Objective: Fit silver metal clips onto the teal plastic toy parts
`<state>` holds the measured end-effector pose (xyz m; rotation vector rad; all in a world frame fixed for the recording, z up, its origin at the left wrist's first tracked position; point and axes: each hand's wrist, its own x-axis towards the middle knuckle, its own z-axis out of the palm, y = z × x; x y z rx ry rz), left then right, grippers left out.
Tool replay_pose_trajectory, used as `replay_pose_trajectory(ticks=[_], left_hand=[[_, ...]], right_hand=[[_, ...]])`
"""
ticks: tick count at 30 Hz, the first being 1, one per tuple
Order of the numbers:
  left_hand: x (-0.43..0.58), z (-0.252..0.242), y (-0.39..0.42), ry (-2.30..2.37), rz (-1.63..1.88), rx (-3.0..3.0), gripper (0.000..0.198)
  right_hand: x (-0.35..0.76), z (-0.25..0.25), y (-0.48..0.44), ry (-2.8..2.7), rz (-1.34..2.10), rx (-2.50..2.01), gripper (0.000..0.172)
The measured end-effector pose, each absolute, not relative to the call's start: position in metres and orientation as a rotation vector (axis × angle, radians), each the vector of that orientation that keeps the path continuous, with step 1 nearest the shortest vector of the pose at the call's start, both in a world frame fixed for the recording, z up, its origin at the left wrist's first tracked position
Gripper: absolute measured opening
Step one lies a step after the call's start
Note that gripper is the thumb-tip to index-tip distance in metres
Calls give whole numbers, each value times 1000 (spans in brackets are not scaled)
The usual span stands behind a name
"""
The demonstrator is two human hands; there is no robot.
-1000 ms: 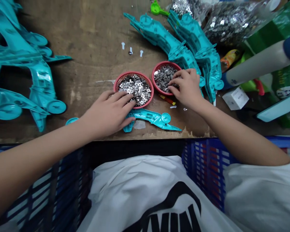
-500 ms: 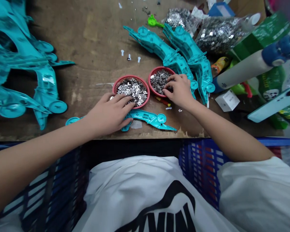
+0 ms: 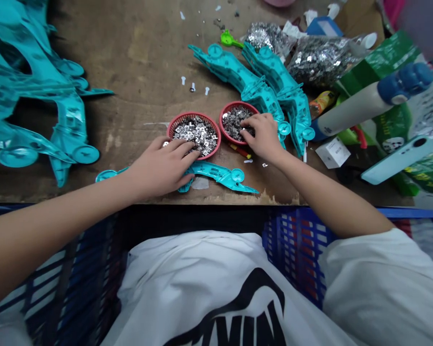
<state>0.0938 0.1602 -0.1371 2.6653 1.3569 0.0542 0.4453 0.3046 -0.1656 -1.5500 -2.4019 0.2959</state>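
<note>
My left hand [image 3: 160,166] lies over the rim of a red mesh basket [image 3: 169,129] heaped with small silver metal pieces [image 3: 195,134]. Its fingertips rest on the pieces, and its thumb lies close above a teal plastic moulded part [image 3: 216,174] on the wooden bench. My right hand [image 3: 261,138] has its curled fingers in a smaller red basket [image 3: 226,126], also full of silver pieces. Those fingertips are partly hidden, and I cannot tell whether they pinch anything.
Large teal mouldings [image 3: 70,120] are heaped at the left, and more [image 3: 245,77] lie behind the baskets. Bags of silver pieces [image 3: 323,60] stand at the back. A white tube with a blue end [image 3: 361,106] leans at the right. Blue crates [image 3: 296,245] stand below the bench edge.
The whole scene has drifted slightly in view as my head moved. My right hand sits a little further left over its basket. My left hand has stayed on the other basket.
</note>
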Motion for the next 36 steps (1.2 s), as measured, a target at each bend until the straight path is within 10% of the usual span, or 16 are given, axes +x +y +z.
replay_pose_trajectory(ticks=[36], left_hand=[[92,-144,153,1371,158,2662,67]], right_hand=[[435,-154,300,-2547,348,-1468,42]])
